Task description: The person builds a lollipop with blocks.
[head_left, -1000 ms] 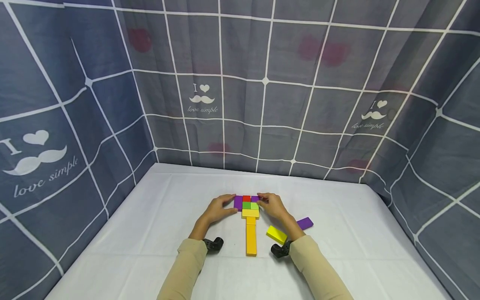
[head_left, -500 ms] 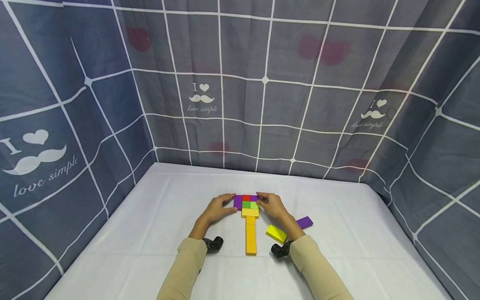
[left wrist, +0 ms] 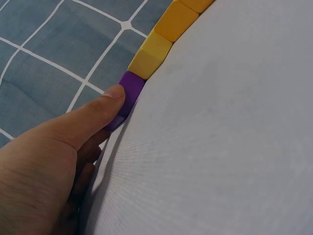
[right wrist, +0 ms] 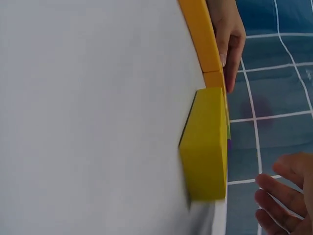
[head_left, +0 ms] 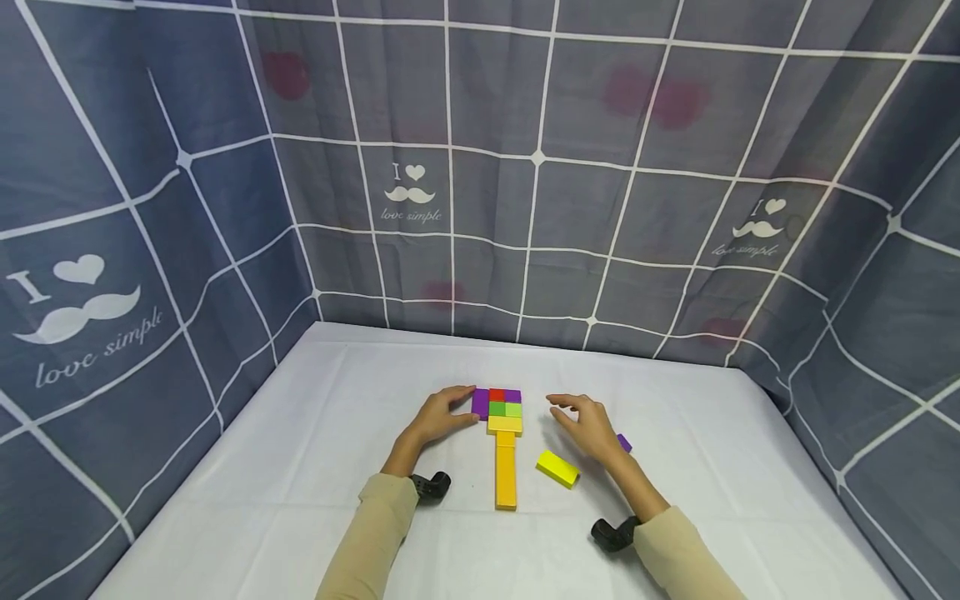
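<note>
My left hand (head_left: pixel 438 417) holds a purple block (head_left: pixel 480 404) at the left side of a flat block figure; in the left wrist view the thumb lies on the end of the purple block (left wrist: pixel 131 95). Beside it are a red block (head_left: pixel 497 395), a small purple block (head_left: pixel 513 396), a green block (head_left: pixel 497 409) and a light green block (head_left: pixel 513 409). Below them come a yellow-orange block (head_left: pixel 505 425) and a long orange block (head_left: pixel 506 479). My right hand (head_left: pixel 588 425) hovers right of the figure, fingers relaxed and holding nothing.
A loose yellow block (head_left: pixel 557 469) lies right of the long orange block. Another purple block (head_left: pixel 624 443) is mostly hidden behind the right wrist. The white-covered table (head_left: pixel 300 467) is bordered by grey-blue checked curtains (head_left: pixel 487 200).
My right hand has let go of the small purple block and moved to the right, away from the figure. My left hand stays at its purple block. The view has shifted slightly.
</note>
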A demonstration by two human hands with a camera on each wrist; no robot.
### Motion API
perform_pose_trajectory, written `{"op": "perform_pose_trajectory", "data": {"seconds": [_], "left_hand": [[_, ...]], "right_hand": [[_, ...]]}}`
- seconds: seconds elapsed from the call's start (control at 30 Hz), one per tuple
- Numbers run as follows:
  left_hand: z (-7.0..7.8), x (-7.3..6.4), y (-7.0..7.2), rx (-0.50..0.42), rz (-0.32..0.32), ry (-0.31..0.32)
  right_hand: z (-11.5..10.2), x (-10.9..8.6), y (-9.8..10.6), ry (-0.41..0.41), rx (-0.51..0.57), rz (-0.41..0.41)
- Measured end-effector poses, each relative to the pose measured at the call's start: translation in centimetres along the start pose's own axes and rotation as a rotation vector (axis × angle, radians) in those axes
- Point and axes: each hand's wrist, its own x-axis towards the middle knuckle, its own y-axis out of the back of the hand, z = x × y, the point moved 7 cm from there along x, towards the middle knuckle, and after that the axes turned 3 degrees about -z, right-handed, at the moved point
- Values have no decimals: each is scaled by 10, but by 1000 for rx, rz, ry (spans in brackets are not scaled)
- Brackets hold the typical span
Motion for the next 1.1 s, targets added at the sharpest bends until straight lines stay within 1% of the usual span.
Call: {"op": "perform_pose_trajectory", "data": {"seconds": [0.1, 0.2, 0.27, 0.4, 0.47, 0.53, 0.67, 0.77, 0.87, 1.0, 1.1], "left_hand": [[1, 1, -1, 0, 0, -4], [3, 2, -3, -6, -6, -23], [4, 2, -3, -8, -7, -24], [2, -2, -1, -8, 3, -1], [0, -3, 0, -5, 6, 6], [0, -2, 0, -4, 5, 0], [1, 0, 0, -2, 0, -5], [1, 0, 0, 3, 1, -5], [1, 1, -1, 7, 2, -15], [1, 1, 0, 9, 10, -27], [1, 1, 0, 2, 15, -19]], "right_hand": [[-1, -17, 13, 16, -24, 33], [-2, -35, 25, 10, -28, 71], [-3, -48, 29, 2, -40, 87], [-2, -69, 26, -37, -29, 70], [-1, -78, 22, -69, -8, 51], [2, -85, 20, -116, 14, 37], [6, -96, 13, -175, 24, -11], [6, -100, 8, -189, 18, -25], [3, -103, 5, -195, -2, 0], [-1, -105, 2, -176, -51, 39], [-3, -106, 0, -164, -69, 51]]}}
